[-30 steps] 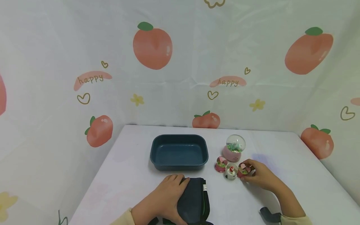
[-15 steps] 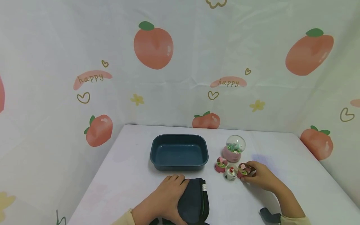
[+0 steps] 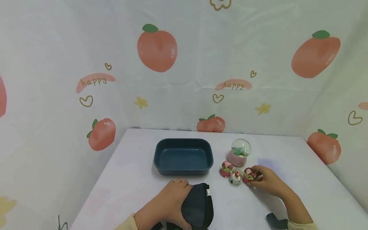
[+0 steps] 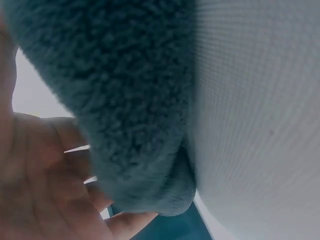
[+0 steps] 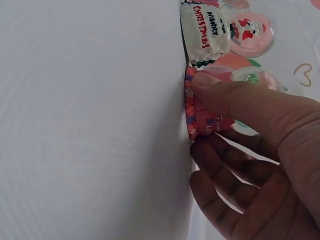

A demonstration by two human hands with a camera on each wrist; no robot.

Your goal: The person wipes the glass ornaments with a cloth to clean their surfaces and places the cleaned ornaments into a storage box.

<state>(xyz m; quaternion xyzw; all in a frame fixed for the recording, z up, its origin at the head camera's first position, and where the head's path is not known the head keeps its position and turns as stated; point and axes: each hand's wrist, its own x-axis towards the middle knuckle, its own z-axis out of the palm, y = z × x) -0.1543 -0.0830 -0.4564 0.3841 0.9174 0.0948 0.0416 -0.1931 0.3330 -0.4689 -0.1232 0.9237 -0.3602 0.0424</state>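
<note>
My left hand [image 3: 173, 201] holds a dark navy zippered pouch [image 3: 196, 204], fingers at its far end and thumb near its front. In the left wrist view the pouch [image 4: 125, 100] looks fuzzy and rests against the white tabletop. Over on the right, my right hand [image 3: 268, 181] pinches a small red-based snow globe [image 3: 249, 174] between thumb and fingers. Its base [image 5: 207, 117] stands at the table surface in the right wrist view. Beside it sits a white snow globe [image 3: 236, 177] lettered "Merry Christmas", then another small red one [image 3: 226, 169].
A large snow globe [image 3: 238, 159] with a pink base stands behind the small ones. An empty dark teal tray [image 3: 183, 172] lies beyond the pouch. A peach-print cloth [image 3: 184, 89] hangs behind the white table [image 3: 123, 179].
</note>
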